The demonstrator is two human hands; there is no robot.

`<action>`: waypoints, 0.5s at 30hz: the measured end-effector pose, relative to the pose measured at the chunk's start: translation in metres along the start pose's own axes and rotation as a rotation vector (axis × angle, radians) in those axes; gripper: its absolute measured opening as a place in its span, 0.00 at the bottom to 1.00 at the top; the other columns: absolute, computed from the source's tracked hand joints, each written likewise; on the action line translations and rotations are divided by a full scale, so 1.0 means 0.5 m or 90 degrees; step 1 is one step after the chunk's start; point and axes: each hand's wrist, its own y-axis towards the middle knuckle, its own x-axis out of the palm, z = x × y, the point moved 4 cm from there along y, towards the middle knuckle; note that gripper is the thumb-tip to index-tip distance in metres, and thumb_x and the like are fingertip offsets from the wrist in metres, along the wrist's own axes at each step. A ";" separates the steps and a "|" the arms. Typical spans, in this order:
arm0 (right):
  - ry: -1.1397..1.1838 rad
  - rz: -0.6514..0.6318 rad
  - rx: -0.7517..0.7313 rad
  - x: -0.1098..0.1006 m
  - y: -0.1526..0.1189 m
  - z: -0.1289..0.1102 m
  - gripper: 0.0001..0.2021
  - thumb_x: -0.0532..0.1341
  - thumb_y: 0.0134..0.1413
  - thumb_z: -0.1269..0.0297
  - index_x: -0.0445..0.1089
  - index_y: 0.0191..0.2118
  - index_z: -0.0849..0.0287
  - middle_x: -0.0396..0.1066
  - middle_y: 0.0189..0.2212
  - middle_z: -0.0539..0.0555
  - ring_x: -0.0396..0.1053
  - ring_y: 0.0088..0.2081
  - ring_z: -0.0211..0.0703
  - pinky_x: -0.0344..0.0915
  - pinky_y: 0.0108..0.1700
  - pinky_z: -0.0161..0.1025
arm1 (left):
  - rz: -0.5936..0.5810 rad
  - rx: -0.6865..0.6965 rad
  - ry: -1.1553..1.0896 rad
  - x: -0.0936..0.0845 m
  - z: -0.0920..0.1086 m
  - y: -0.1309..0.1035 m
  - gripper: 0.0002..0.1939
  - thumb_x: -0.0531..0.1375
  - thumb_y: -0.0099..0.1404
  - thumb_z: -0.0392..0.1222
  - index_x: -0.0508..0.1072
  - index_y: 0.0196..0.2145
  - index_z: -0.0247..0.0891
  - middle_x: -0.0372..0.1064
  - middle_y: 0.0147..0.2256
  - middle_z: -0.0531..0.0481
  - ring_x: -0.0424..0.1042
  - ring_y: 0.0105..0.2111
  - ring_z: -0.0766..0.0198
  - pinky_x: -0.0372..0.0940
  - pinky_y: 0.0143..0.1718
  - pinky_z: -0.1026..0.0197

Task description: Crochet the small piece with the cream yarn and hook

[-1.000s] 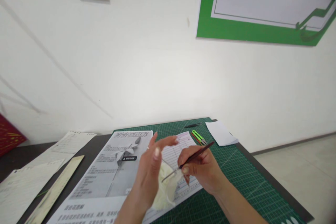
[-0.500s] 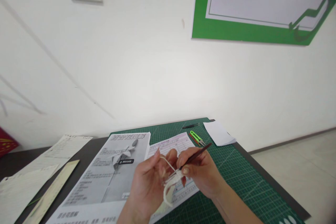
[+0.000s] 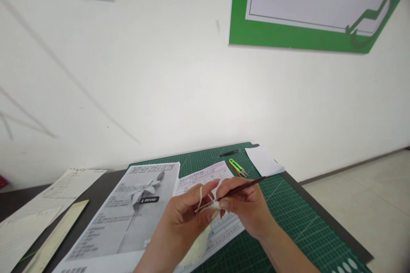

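Note:
My right hand (image 3: 248,208) is closed around a crochet hook (image 3: 246,185) with a dark brown handle, its metal shaft pointing left. On the shaft sits a small piece of white crochet work (image 3: 215,204), partly hidden by my fingers. My left hand (image 3: 184,211) pinches this piece between thumb and fingers, close to the hook's tip. A strand of white yarn (image 3: 200,196) loops over the left index finger. Both hands are held above a printed sheet (image 3: 224,232), nearly touching each other.
A green cutting mat (image 3: 288,222) covers much of the dark table. Green thread snips (image 3: 237,166), a dark slim tool (image 3: 229,152) and white paper (image 3: 264,160) lie at the back. Leftward are a flower-pattern sheet (image 3: 105,226), a pale strip (image 3: 57,234) and written pages (image 3: 73,183).
My left thumb and fingers have closed onto the crochet piece, where the palm was more open before. The hook has tilted flatter. The view has shifted slightly.

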 end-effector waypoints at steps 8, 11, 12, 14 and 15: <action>-0.089 0.007 -0.056 0.002 -0.004 -0.005 0.05 0.71 0.41 0.72 0.79 0.28 0.56 0.74 0.24 0.50 0.70 0.25 0.36 0.68 0.27 0.33 | 0.098 -0.064 -0.070 0.007 -0.007 -0.004 0.20 0.73 0.46 0.42 0.81 0.40 0.47 0.67 0.27 0.55 0.65 0.31 0.67 0.60 0.37 0.64; -0.068 0.018 -0.053 0.001 -0.005 0.000 0.02 0.69 0.47 0.66 0.79 0.30 0.56 0.74 0.25 0.50 0.70 0.25 0.36 0.69 0.28 0.33 | 0.119 -0.063 -0.077 0.008 -0.005 -0.005 0.21 0.73 0.46 0.41 0.81 0.40 0.47 0.67 0.26 0.56 0.65 0.30 0.68 0.60 0.36 0.65; -0.057 0.024 -0.051 0.001 -0.006 0.002 0.03 0.68 0.48 0.65 0.79 0.31 0.56 0.74 0.25 0.50 0.69 0.25 0.35 0.69 0.28 0.32 | 0.123 -0.062 -0.078 0.009 -0.004 -0.005 0.21 0.73 0.45 0.40 0.81 0.40 0.46 0.67 0.26 0.56 0.65 0.29 0.67 0.60 0.35 0.65; -0.024 0.041 -0.041 0.001 -0.007 0.005 0.04 0.68 0.49 0.63 0.79 0.30 0.57 0.74 0.26 0.50 0.69 0.24 0.34 0.69 0.28 0.31 | 0.131 -0.060 -0.079 0.009 -0.005 -0.004 0.21 0.73 0.45 0.39 0.81 0.40 0.46 0.67 0.25 0.56 0.65 0.28 0.68 0.59 0.33 0.65; -0.004 0.051 -0.032 0.001 -0.008 0.008 0.05 0.68 0.48 0.63 0.79 0.30 0.57 0.74 0.26 0.50 0.69 0.24 0.33 0.69 0.27 0.30 | 0.134 -0.058 -0.080 0.009 -0.005 -0.003 0.21 0.73 0.45 0.40 0.81 0.40 0.45 0.67 0.25 0.56 0.65 0.27 0.68 0.59 0.32 0.65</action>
